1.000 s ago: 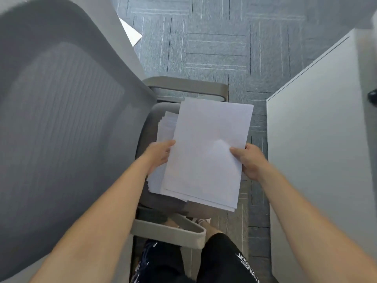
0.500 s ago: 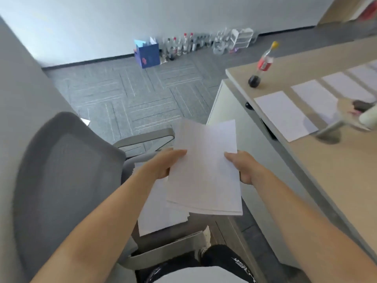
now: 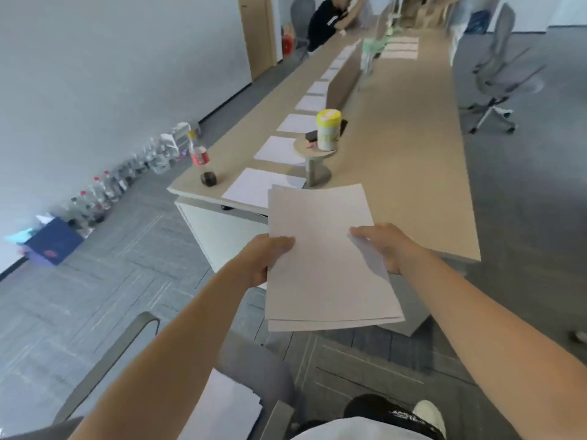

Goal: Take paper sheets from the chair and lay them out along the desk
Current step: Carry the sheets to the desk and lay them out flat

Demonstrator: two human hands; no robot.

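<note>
Desk (image 3: 413,185) runs from centre out to 12-1 o'clock. A row of laid sheets (image 3: 254,187) already lines its 11 o'clock edge, from the near corner to the far end. The bare strip is on the 1-2 o'clock side, so that looks like the place for the next row.

Chair (image 3: 120,341) is at 7 o'clock with the remaining sheets (image 3: 222,411) on its seat. The held stack (image 3: 324,265) is dead centre, in the air over the near end of the desk, touching nothing else.

Suggested:
- Keep the stack flat and peel one sheet at a time; the bottom edges are fanned, so doubles are likely.
- Match the spacing and angle of the existing row.
- Route past the small stand (image 3: 314,166) and canister (image 3: 328,130) at 12 o'clock; a trailing corner could tip the canister.

Left hand (image 3: 263,258) grasps the stack's 9 o'clock edge with the thumb on top; its fingers are hidden under the paper. Right hand (image 3: 387,246) pinches the 3 o'clock edge, thumb on top. Both forearms are extended, wrists roughly level.
</note>
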